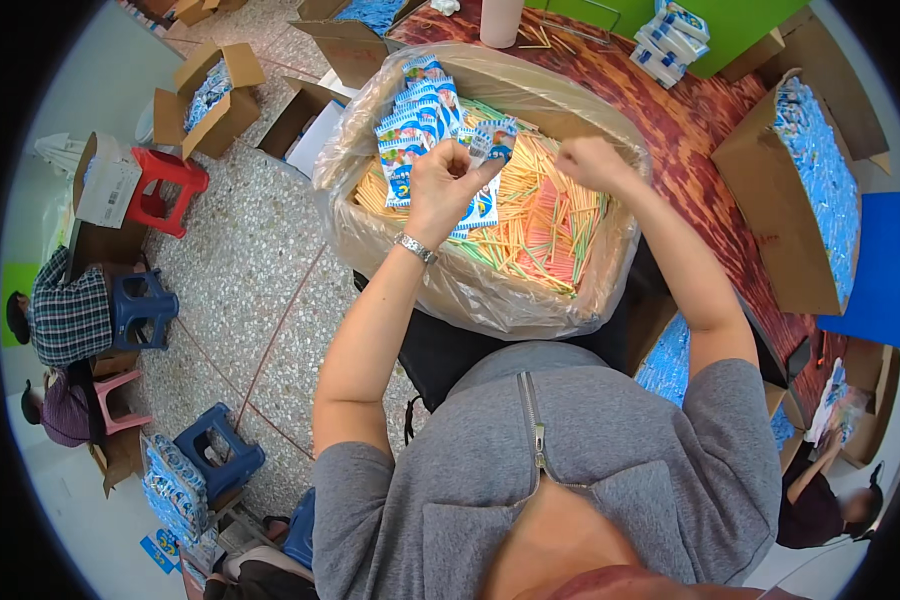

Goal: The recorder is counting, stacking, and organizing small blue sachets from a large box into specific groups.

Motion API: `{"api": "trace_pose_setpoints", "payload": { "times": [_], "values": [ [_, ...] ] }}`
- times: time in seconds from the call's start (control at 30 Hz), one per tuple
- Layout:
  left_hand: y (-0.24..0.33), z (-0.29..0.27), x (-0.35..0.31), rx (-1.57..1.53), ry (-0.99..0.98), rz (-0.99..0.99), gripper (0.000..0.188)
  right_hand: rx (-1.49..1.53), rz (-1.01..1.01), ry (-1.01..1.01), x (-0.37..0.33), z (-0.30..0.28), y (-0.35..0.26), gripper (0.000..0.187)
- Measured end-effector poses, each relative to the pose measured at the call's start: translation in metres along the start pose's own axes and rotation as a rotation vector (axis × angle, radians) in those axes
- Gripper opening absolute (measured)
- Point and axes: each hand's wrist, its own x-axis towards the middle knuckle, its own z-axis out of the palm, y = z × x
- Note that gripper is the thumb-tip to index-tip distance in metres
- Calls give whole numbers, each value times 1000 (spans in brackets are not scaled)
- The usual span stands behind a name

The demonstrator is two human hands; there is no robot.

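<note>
My left hand (pixel 440 193) is closed in a pinch on a small blue and white printed packet (pixel 494 136), which stands up past the thumb. Below both hands a box lined with clear plastic (pixel 450 300) holds many thin pastel sticks (pixel 560 240) in yellow, orange, pink and green. More packets of the same kind (pixel 420 105) lie overlapping on the sticks, at the far left of the box and under my left hand. My right hand (pixel 590 164) is closed above the right part of the sticks; whatever its fingers hold is hidden.
On the dark red patterned table stand a pale cylinder (pixel 501 22) and stacked white-blue packs (pixel 672 42). A large carton of blue packets (pixel 790 190) is at right. Cartons (pixel 208 100), a red stool (pixel 167 190) and blue stools (pixel 220 450) stand left, with people (pixel 70 310) seated there.
</note>
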Motion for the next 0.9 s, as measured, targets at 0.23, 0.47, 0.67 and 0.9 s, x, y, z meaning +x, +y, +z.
{"api": "trace_pose_setpoints", "payload": {
  "times": [0.23, 0.47, 0.67, 0.9],
  "values": [
    [-7, 3, -4, 54, -16, -7, 39, -264, 328, -115, -4, 24, -21, 43],
    [-7, 4, -3, 58, -37, -10, 39, -171, 427, -162, 4, 27, -11, 49],
    [-6, 3, -2, 62, -43, -20, 39, -198, 413, -29, -1, 37, -12, 48],
    [-5, 1, -4, 96, -62, -27, 37, -178, 432, -14, -3, 36, -18, 46]
  ]
}}
